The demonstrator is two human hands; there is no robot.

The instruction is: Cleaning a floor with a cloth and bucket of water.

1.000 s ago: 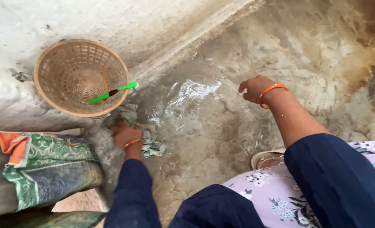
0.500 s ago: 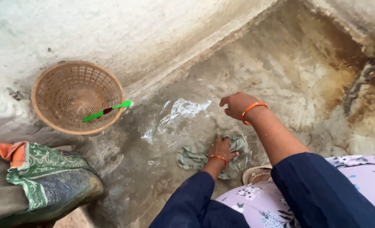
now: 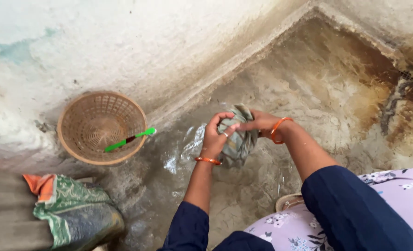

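— What does the cloth (image 3: 236, 137) look like?
— Grey-green with faint stripes, wet, bunched into a crumpled wad.
— Where is it?
— Lifted off the wet concrete floor (image 3: 262, 195), gripped between the left hand (image 3: 215, 135) and right hand (image 3: 260, 123), its lower part hanging down.

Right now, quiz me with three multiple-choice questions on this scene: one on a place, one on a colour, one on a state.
1. Where does the green brush lie?
A. across the woven basket's rim
B. on the folded cloth pile
C. in the floor corner

2. What colour are the wrist bangles?
A. blue
B. orange
C. white

3. How is the grey-green rag held?
A. spread flat on the floor
B. hanging from the basket
C. bunched between both hands, off the floor

Answers: 1 A, its handle crosses the basket's near edge. 2 B, both wrists show orange rings. 3 C, the left hand and right hand grip it together above the wet floor.
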